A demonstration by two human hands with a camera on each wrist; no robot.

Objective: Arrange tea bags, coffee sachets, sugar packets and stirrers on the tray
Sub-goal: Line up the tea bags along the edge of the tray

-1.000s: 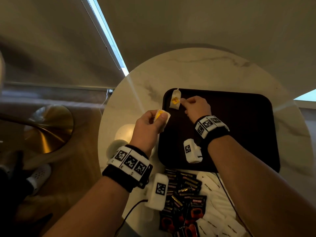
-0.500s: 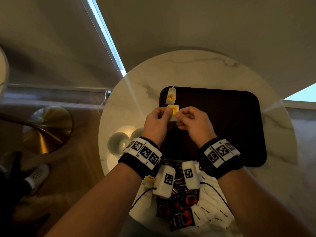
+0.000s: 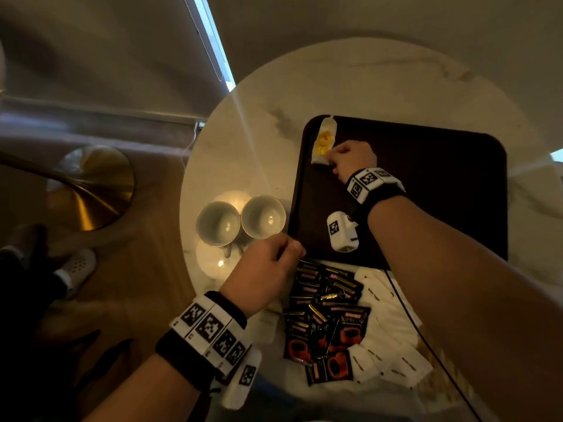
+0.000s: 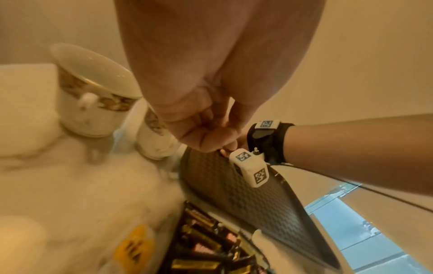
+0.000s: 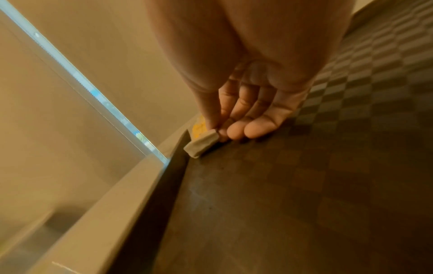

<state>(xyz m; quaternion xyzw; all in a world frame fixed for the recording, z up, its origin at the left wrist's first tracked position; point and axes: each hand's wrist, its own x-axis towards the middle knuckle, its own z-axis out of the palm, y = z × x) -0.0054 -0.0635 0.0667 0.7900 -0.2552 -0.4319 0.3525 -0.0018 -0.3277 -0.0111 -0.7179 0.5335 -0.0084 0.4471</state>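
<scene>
- The right hand pinches the near end of a tea bag between thumb and fingers, on the tray at its far left corner.
- A second tea bag lies just beyond it, along the tray's left edge.
- The left hand, fingers curled and holding nothing, hovers at the tray's near left corner.
- Coffee sachets and sugar packets lie heaped at the table's near edge.
- Two teacups stand left of the tray.
</scene>
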